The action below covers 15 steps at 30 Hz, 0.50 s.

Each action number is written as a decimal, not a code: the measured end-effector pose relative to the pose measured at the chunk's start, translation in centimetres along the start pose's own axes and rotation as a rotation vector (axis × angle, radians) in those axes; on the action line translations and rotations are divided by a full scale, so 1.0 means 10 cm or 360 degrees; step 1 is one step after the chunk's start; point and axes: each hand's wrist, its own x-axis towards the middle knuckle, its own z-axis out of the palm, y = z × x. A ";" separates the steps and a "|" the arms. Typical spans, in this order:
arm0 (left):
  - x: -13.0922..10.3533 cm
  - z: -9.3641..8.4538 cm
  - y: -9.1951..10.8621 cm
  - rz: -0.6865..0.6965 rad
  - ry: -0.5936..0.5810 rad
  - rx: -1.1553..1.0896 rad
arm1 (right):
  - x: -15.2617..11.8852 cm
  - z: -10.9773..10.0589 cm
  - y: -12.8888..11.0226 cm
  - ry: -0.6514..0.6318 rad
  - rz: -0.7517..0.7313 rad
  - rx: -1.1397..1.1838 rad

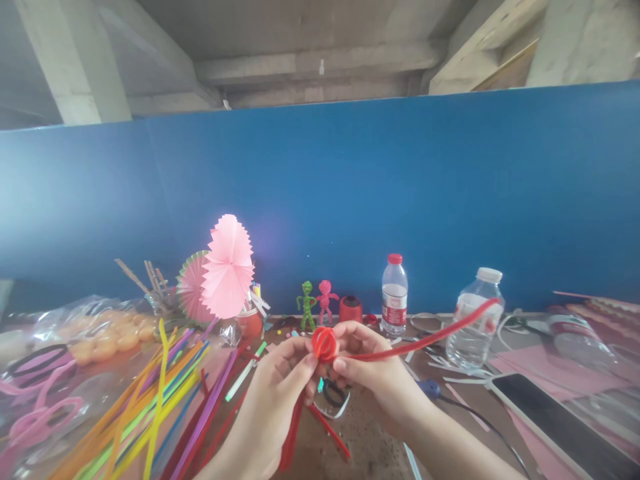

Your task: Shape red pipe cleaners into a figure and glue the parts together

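Observation:
Between my two hands is a small ball of coiled red pipe cleaner (325,344). My left hand (287,373) pinches its left side with thumb and index finger. On the other side, my right hand (367,357) is closed on the red pipe cleaner, and a long loose end of it sticks out past the hand, up to the right. More red pipe cleaners (293,433) hang or lie below my left hand. Behind the ball stand a green pipe-cleaner figure (307,305) and a pink pipe-cleaner figure (326,303).
Colourful pipe cleaners (165,393) lie at left beside pink scissors (45,413). Pink paper fans (229,267) rise behind them. At right are a red-capped bottle (395,297), a white-capped bottle (473,327) and a phone (555,420). A blue partition (320,200) closes the back.

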 end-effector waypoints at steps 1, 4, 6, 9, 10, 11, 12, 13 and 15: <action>0.00 0.00 0.00 -0.0005 -0.0008 -0.0001 | 0.00 0.01 -0.01 0.0002 -0.0006 -0.0006; 0.01 0.01 0.00 -0.0004 -0.0026 0.0021 | 0.00 0.01 -0.01 0.0020 0.0018 0.0048; 0.01 0.01 0.01 0.0015 -0.0066 0.0060 | 0.00 0.00 -0.01 0.0046 0.0081 0.0159; 0.00 0.00 0.03 0.0124 -0.0137 0.0254 | 0.01 -0.02 0.00 0.0098 0.0173 0.0334; -0.01 -0.01 0.04 0.0185 -0.0149 0.0350 | 0.01 -0.02 0.00 0.0114 0.0180 0.0364; -0.02 -0.03 0.06 0.0248 -0.0161 0.0457 | 0.00 -0.02 0.00 0.0131 0.0177 0.0367; -0.03 -0.04 0.07 0.0312 -0.0176 0.0572 | 0.00 -0.02 -0.01 0.0142 0.0169 0.0344; -0.03 -0.05 0.08 0.0370 -0.0195 0.0694 | 0.00 -0.02 -0.01 0.0153 0.0157 0.0297; -0.04 -0.08 0.11 0.0468 -0.0236 0.0943 | 0.01 -0.02 -0.03 0.0187 0.0120 0.0149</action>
